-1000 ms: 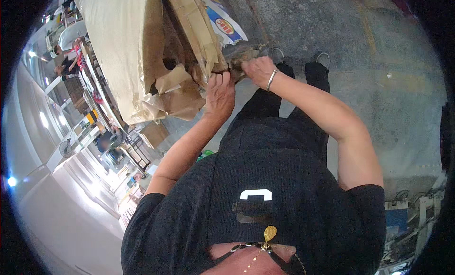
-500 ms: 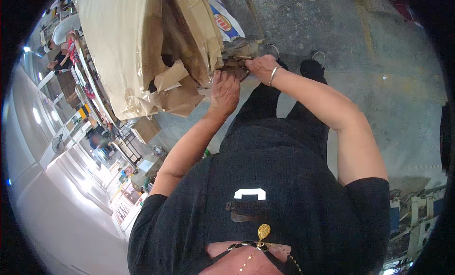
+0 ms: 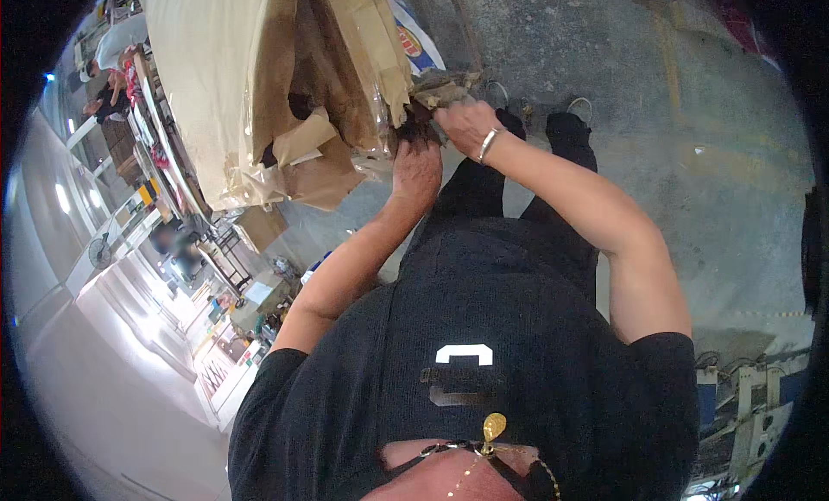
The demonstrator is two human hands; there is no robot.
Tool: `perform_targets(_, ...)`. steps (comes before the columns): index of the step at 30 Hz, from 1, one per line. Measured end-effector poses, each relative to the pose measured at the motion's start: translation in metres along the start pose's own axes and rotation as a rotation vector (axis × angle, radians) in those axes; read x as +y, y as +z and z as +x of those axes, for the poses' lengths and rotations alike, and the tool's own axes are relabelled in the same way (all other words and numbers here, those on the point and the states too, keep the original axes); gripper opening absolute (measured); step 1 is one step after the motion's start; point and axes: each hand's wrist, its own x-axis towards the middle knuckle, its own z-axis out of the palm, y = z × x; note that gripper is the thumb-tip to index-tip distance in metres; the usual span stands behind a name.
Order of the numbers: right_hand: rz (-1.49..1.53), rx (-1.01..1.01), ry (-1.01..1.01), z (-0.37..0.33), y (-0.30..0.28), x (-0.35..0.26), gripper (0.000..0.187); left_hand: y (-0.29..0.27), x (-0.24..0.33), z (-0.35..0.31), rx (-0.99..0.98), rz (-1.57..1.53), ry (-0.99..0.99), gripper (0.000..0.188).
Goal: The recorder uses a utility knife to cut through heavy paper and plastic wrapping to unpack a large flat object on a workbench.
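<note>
A large bundle wrapped in brown paper point(image 3: 216, 78) and clear tape stands at the upper left, torn open along its near side. At its right corner is a crumpled, ragged piece of brown wrapping point(image 3: 447, 92). My right hand point(image 3: 469, 128), with a silver bangle at the wrist, is closed on the lower edge of that piece. Close beside it, my left hand point(image 3: 418, 171) reaches up with curled fingers into the dark gap under the corner; its fingertips are hidden there. A torn flap of brown paper point(image 3: 306, 142) hangs left of my left hand.
A white and blue printed sack point(image 3: 413, 34) lies behind the torn corner. Grey concrete floor point(image 3: 673, 216) stretches to the right, with my feet on it. At the far left are a long table with people beside it and a standing fan point(image 3: 100, 251). Metal racking point(image 3: 751, 406) is at the lower right.
My right hand has shifted slightly left, closer to my left hand. My left fingers now go deeper into the dark gap. The view has moved slightly.
</note>
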Motion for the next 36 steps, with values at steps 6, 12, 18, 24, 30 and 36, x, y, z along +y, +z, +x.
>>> perform_targets(6,-0.249,-0.257,-0.052,0.048,0.007,-0.032,0.016,-0.001,-0.019,-0.005,-0.037,-0.047,-0.074,0.028)
perform_targets(12,-0.399,0.105,-0.282,0.024,-0.009,0.0,0.036,0.016,0.013,0.009,0.215,-0.084,-0.043,0.028)
perform_targets(18,-0.339,-0.219,-0.228,0.034,0.027,-0.019,0.039,0.092,0.016,0.01,0.53,0.054,-0.158,0.023)
perform_targets(24,-0.273,-0.196,-0.114,0.005,0.037,0.05,0.017,0.053,0.025,0.023,0.608,0.12,-0.191,0.025)
perform_targets(30,-0.338,-0.347,0.009,0.009,0.013,0.018,0.02,0.058,0.028,0.02,0.62,-0.17,-0.351,0.038)
perform_targets(36,-0.351,-0.344,-0.045,0.006,0.001,0.023,0.022,0.087,0.043,0.037,0.627,0.076,-0.362,0.043)
